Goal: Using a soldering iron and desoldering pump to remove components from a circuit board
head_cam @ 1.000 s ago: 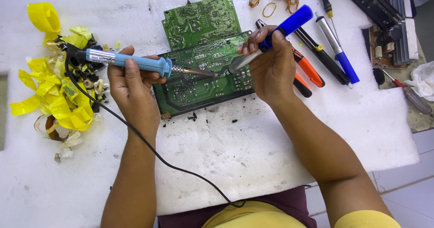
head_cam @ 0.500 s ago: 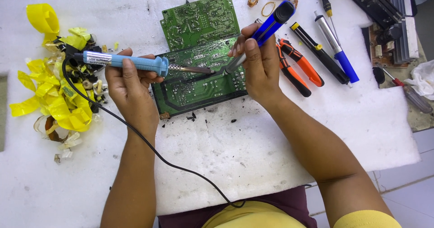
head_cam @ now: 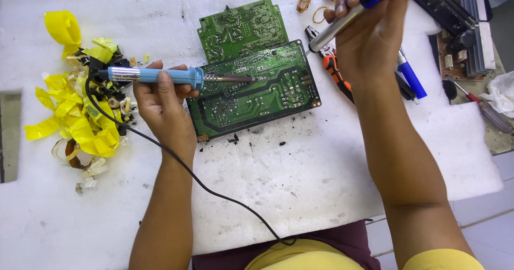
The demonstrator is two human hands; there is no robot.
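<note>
Left hand [head_cam: 163,101] grips the soldering iron [head_cam: 160,75], tip laid on the nearer circuit board [head_cam: 257,96] lying mid-desk [head_cam: 300,179]. Right hand [head_cam: 369,40] closes around a desoldering pump [head_cam: 348,16], lifted clear above the pliers [head_cam: 334,69], apart from the board.

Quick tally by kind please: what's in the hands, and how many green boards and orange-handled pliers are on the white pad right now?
Soldering iron, blue handle, in the left hand: 1
Desoldering pump, silver and blue, in the right hand: 1
Green circuit boards: 2
Orange-handled pliers: 1
Total: 5
</note>
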